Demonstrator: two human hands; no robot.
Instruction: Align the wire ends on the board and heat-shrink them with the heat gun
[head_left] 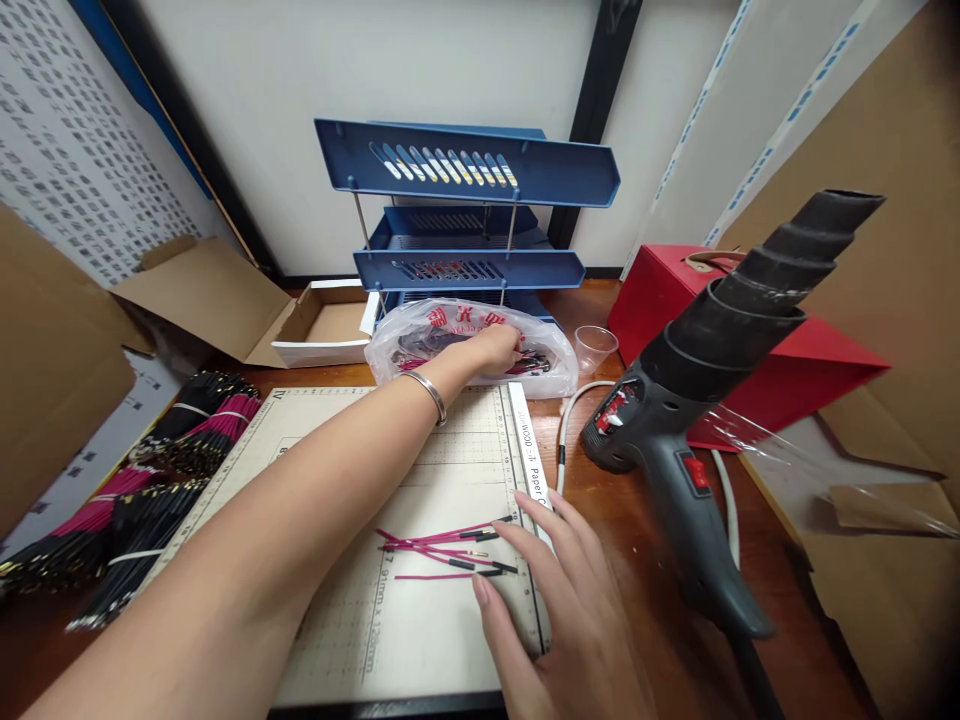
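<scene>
My left hand (496, 350) reaches across into a clear plastic bag (390, 345) with red print. Its fingers curl down among pink and black wires (534, 362) in the bag; the fingertips are hidden, so what they pinch cannot be made out. Several short pink wires (431, 545) with black sleeve ends lie loosely crossed on a paper cutter board (337, 480). My right hand (574, 590) rests at the board's right edge, fingers spread, thumb and fingertips close to the sleeved wire ends. Whether they touch those ends is unclear.
A heat gun (675, 450) stands nozzle-up at right, before a red box (652, 290). Blue tiered trays (465, 270) stand behind the bag, a clear cup (596, 348) beside it. Bundled wires (202, 420) lie at left near an open cardboard box (217, 295).
</scene>
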